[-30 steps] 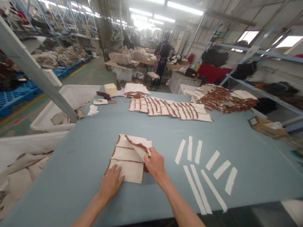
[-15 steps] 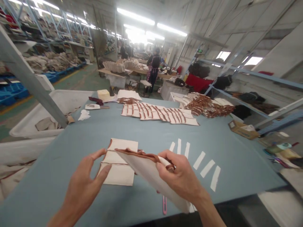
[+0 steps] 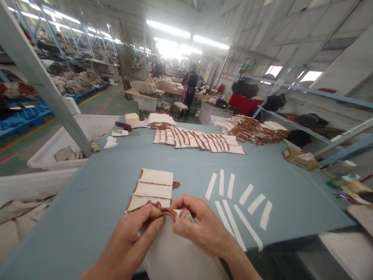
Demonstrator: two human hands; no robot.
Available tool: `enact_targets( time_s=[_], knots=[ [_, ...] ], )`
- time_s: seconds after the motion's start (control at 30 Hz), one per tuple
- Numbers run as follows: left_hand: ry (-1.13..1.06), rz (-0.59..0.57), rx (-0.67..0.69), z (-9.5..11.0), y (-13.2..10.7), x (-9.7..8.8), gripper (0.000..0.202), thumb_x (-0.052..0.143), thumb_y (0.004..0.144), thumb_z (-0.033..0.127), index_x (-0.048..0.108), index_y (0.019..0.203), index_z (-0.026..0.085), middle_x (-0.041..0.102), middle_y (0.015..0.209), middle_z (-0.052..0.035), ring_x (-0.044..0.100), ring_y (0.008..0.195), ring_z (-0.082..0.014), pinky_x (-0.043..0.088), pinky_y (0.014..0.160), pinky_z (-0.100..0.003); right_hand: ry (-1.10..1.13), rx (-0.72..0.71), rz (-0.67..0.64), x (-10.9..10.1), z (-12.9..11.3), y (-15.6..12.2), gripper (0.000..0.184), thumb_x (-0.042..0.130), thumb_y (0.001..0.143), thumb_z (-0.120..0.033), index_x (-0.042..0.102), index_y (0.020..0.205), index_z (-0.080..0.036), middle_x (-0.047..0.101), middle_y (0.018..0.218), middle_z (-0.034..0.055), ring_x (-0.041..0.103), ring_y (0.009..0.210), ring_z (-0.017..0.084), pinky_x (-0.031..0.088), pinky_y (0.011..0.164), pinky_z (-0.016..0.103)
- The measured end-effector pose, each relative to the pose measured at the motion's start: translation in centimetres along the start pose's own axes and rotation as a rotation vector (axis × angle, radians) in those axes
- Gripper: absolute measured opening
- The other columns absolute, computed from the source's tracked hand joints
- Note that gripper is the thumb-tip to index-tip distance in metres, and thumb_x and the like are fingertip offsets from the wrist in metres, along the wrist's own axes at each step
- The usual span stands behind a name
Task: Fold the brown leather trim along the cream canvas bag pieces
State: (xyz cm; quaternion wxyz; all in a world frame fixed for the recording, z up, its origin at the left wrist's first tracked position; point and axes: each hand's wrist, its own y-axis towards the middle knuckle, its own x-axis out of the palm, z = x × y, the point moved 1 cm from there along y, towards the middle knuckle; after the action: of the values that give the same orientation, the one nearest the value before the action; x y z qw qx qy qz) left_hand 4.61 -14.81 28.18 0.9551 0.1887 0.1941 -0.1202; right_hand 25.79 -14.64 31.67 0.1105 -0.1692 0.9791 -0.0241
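Note:
Both hands pinch the brown edge of a pale fabric piece (image 3: 180, 252) that hangs down toward the near table edge. My left hand (image 3: 136, 233) is closed on the edge's left part. My right hand (image 3: 201, 229) grips it close by, beside a small fold of white and brown material. Just beyond my hands lie several cream panels with brown edges (image 3: 155, 177), overlapping in a row; the nearest is partly hidden by my hands. A small brown bundle (image 3: 176, 185) pokes out at their right side. White strips (image 3: 230, 217) lie right of my right hand.
Farther back on the blue-grey table (image 3: 116, 186) is a row of brown-edged panels (image 3: 201, 140). A heap of similar pieces (image 3: 253, 130) lies back right, near a cardboard box (image 3: 300, 158). White bins (image 3: 58, 155) stand left, beside a metal post (image 3: 58, 93). A person (image 3: 190, 87) stands far off.
My left hand has moved right and taken hold of the fabric's brown edge. My right hand has brought the piece lower and nearer, uncovering the long white strips.

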Motion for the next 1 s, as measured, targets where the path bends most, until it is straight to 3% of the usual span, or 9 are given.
enact_targets(
  time_s=[0.1,0.23,0.4,0.47,0.53,0.67,0.83,1.0],
  knots=[
    [-0.071,0.016,-0.144,0.7,-0.6,-1.2,0.031,0.064,0.103,0.045,0.077,0.085,0.024,0.081,0.086,-0.0009,0.072,0.075,-0.0190,0.058,0.072,-0.023,-0.116,-0.066,0.061,0.4,0.9,-0.9,0.018,0.074,0.087,-0.035,0.074,0.095,-0.019,0.069,0.079,-0.0022,0.056,0.070,0.014,0.044,0.064,0.022],
    [-0.065,-0.064,-0.245,0.6,-1.7,-2.1,0.026,0.065,0.099,0.042,0.084,0.108,0.026,0.085,0.106,-0.0045,0.077,0.101,-0.0256,0.061,0.089,-0.025,-0.349,-0.246,0.222,1.9,2.6,-1.7,0.017,0.061,0.101,-0.027,0.071,0.089,-0.020,0.070,0.075,0.0008,0.059,0.066,0.015,0.042,0.064,0.025],
    [0.053,-0.201,-0.262,0.5,-2.3,-3.0,0.022,0.069,0.094,0.042,0.081,0.100,0.025,0.084,0.107,-0.0043,0.075,0.101,-0.0269,0.060,0.087,-0.026,-0.534,-0.394,0.223,4.2,2.9,-2.6,0.015,0.064,0.101,-0.022,0.070,0.088,-0.019,0.074,0.081,0.0041,0.065,0.069,0.017,0.040,0.066,0.028],
    [0.004,-0.250,-0.308,0.9,-2.3,-3.2,0.029,0.065,0.097,0.048,0.080,0.099,0.023,0.083,0.104,-0.0052,0.074,0.098,-0.0274,0.060,0.089,-0.030,-0.494,-0.328,0.199,4.7,2.5,-3.0,0.011,0.065,0.099,-0.020,0.071,0.090,-0.019,0.074,0.082,0.0036,0.065,0.071,0.017,0.040,0.067,0.028],
    [-0.094,-0.306,-0.336,1.3,-2.3,-3.1,0.036,0.058,0.102,0.051,0.078,0.095,0.022,0.079,0.096,-0.0049,0.071,0.094,-0.0268,0.058,0.090,-0.031,-0.368,-0.158,0.173,5.1,2.1,-3.4,0.002,0.069,0.092,-0.020,0.070,0.090,-0.020,0.069,0.077,0.0001,0.059,0.066,0.015,0.037,0.064,0.027],
    [-0.214,-0.302,-0.343,1.5,-2.6,-2.5,0.040,0.053,0.105,0.051,0.072,0.085,0.022,0.072,0.086,-0.0021,0.067,0.084,-0.0224,0.053,0.077,-0.026,-0.015,0.160,0.068,5.4,1.3,-3.8,0.018,0.077,0.082,-0.032,0.068,0.092,-0.020,0.057,0.073,-0.0042,0.044,0.060,0.012,0.033,0.057,0.026],
    [-0.188,-0.278,-0.372,2.6,-2.9,-2.1,0.037,0.057,0.101,0.050,0.072,0.081,0.022,0.073,0.079,-0.0001,0.066,0.075,-0.0205,0.047,0.070,-0.026,0.244,0.157,-0.004,5.1,0.6,-3.4,0.047,0.077,0.084,-0.063,0.060,0.089,-0.019,0.053,0.075,-0.0031,0.044,0.068,0.013,0.034,0.061,0.026],
    [-0.162,-0.214,-0.403,4.7,-2.7,-1.9,0.034,0.059,0.097,0.045,0.073,0.074,0.023,0.071,0.072,0.0015,0.065,0.072,-0.0194,0.047,0.070,-0.025,0.394,0.160,-0.112,4.6,0.8,-2.9,0.061,0.083,0.079,-0.075,0.054,0.084,-0.021,0.046,0.068,-0.0076,0.035,0.061,0.010,0.026,0.057,0.025]
  ],
)
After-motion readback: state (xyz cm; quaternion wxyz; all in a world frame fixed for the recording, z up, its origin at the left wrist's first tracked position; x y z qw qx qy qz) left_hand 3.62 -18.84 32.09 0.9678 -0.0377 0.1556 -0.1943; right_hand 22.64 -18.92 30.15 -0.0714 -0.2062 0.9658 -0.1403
